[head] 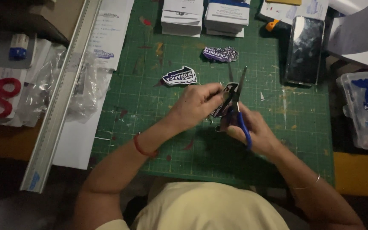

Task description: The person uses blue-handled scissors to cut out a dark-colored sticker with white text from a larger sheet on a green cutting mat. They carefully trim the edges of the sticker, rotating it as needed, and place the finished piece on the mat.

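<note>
Now, trimming in progress: a sticker is being cut with scissors over the green cutting mat (158,145).

Nearest, blue-handled scissors (239,106) are gripped in the right hand (252,132), fingers closed through the loops, blades parted and pointing away. Beside it, a dark printed sticker (225,102) is pinched by the left hand (196,104), held between the blades just above the mat. Judged from this, the outline cut is midway; next, a slow turn of the sticker into the blades is called for. Farther off, 1 finished sticker (179,76) lies flat, then a small pile of stickers (220,54), and 2 white boxes (205,17) are seen beyond.
</note>
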